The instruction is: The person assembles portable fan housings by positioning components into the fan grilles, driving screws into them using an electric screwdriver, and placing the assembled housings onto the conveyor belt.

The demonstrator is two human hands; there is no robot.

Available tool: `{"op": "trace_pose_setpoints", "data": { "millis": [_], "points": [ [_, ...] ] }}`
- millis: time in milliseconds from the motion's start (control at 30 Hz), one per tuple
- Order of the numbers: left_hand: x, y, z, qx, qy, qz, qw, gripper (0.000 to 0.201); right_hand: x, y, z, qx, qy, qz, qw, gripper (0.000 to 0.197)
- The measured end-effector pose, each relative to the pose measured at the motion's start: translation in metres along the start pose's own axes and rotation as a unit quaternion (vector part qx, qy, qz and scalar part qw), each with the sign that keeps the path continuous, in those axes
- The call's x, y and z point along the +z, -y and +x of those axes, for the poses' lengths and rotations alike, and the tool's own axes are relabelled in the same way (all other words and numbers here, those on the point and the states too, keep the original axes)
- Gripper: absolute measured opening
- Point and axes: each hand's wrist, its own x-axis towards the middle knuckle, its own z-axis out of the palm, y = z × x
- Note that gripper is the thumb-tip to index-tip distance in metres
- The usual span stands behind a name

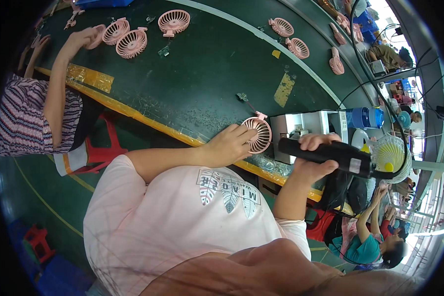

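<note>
My left hand (230,144) presses its bent fingers onto a round pink fan housing (264,136) with radial slots, which lies at the bench's near edge. A thin lead runs from the housing to a small circuit board (241,97) just beyond it. My right hand (311,166) is wrapped round a black electric screwdriver (350,157), held level to the right of the housing. A cable comes off the screwdriver's right end. Its tip, at the left end, is hard to make out.
A silver metal box (308,126) stands right of the housing. Several pink fan housings (174,22) lie along the dark green bench (192,74). A co-worker's hand (79,42) touches one at the far left. Beyond the screwdriver stands a yellow-and-white fan (390,155).
</note>
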Motion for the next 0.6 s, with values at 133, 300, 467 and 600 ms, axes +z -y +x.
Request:
{"op": "trace_pose_setpoints", "data": {
  "millis": [133, 300, 467, 600],
  "points": [
    [0.0, 0.001, -0.002, -0.008, 0.004, -0.014, 1.0, 0.017, 0.01, -0.019, -0.016, -0.023, 0.033, 0.032, 0.999, 0.066],
    [0.003, 0.002, -0.003, -0.015, -0.007, -0.024, 1.0, 0.018, 0.018, -0.026, -0.018, -0.014, 0.047, 0.005, 0.999, 0.064],
    [0.002, 0.0, -0.002, -0.015, -0.004, -0.025, 1.0, 0.018, 0.021, -0.032, -0.017, 0.043, 0.056, 0.018, 0.997, 0.061],
    [-0.005, -0.002, 0.002, 0.01, -0.012, -0.013, 1.0, 0.017, 0.023, -0.031, -0.019, 0.066, 0.08, 0.006, 0.995, 0.06]
  ]
}}
